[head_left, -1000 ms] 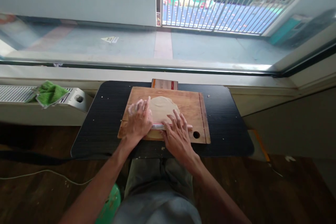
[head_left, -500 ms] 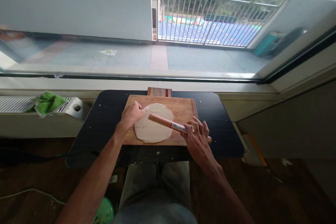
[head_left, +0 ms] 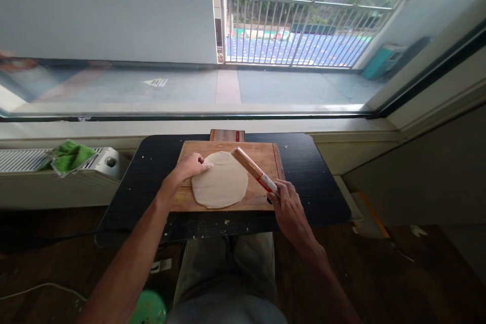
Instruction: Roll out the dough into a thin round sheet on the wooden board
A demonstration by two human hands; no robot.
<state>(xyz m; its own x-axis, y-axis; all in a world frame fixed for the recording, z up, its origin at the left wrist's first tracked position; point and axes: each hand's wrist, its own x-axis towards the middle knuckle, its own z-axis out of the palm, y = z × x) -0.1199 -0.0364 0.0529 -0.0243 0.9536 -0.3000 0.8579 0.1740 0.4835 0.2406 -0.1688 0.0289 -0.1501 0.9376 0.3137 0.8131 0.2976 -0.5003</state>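
Observation:
A flat, roundish sheet of dough (head_left: 220,182) lies on a wooden cutting board (head_left: 261,154). At its upper left edge is my left hand (head_left: 188,167), fingers curled and thumb resting on the dough, seemingly pinching the rim; the fingertips are partly hidden. My right hand (head_left: 289,207) is closed around the lower end of a wooden rolling pin (head_left: 250,166) with a red and white label. The pin slants up and left, its far end over the dough's upper right edge.
The board rests on a small black table (head_left: 311,177) with dough crumbs near its front edge. Behind it are a flat box (head_left: 228,135) and the window sill (head_left: 170,127). A green cloth (head_left: 70,156) lies on the radiator (head_left: 23,161) at left. A green stool (head_left: 150,306) stands below.
The rolling pin has swung to a steeper slant, its far end moving up and right. My right hand has gone from spread fingers to a closed grip. My left hand stays at the dough's edge.

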